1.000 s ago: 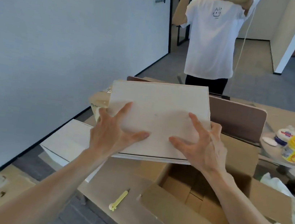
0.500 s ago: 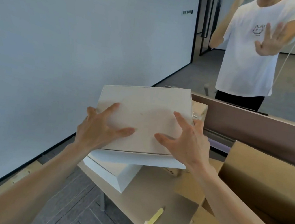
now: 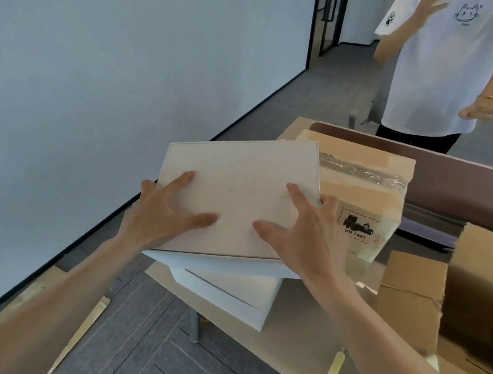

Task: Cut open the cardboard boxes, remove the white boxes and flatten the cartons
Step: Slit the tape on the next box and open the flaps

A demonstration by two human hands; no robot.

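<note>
White box (image 3: pixel 239 185) has travelled left, from over the open carton (image 3: pixel 485 283) to the far left end of the table (image 3: pixel 279 353). It now sits skewed over a lower box (image 3: pixel 233 296), also white. The near edge looks to be touching; can't tell if the full weight is down.

Left hand (image 3: pixel 165 216) and right hand (image 3: pixel 301 236) are both spread wide. Thumbs and forefingers lie flat on the lid, and the outer fingers hook over the side edges, clamping the box between them.

Reading: one more white box is out of the carton and being stacked. Release not yet done. The stack overhangs the table's corner, so a crooked set-down could tip it to the floor.

Around:
- A sealed box (image 3: pixel 362 184), taped, with a UN 3481 label, stands just right of the stack. The right hand's outer fingers are close to it, so there is little room on that side. It is still to be cut.
- The carton stands open at right and is not flattened. What is left inside can't be seen.
- A yellow cutter (image 3: pixel 331 373) lies on the table near the right forearm, well apart from both hands.
- A bystander (image 3: pixel 439 71) stands beyond the table with arms out, clear of the work.
- Cardboard scrap (image 3: pixel 83 322) lies on the floor at left.
</note>
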